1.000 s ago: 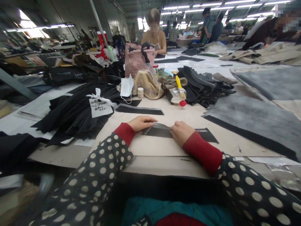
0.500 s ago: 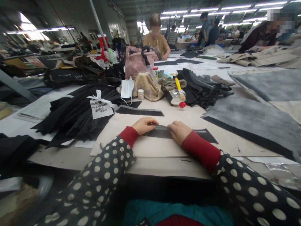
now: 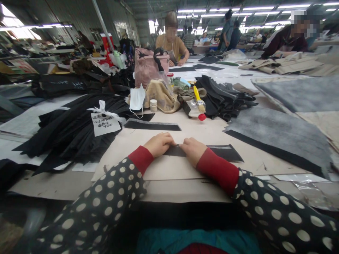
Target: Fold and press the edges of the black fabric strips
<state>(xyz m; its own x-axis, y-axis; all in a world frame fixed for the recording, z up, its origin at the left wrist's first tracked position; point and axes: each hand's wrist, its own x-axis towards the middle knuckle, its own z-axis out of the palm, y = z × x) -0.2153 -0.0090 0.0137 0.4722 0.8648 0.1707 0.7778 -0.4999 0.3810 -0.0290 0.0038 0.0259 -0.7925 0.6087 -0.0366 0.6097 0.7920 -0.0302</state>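
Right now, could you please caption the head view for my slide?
Close together, left hand and right hand touch a dark strip on a pale board.

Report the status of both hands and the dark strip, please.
Left hand, right hand: close together on dark strip. Strip on pale board. Yellow-handled brush beyond, not in the way.

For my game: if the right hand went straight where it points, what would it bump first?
The right hand, on the dark strip, would probably meet the left hand; depth is unclear.
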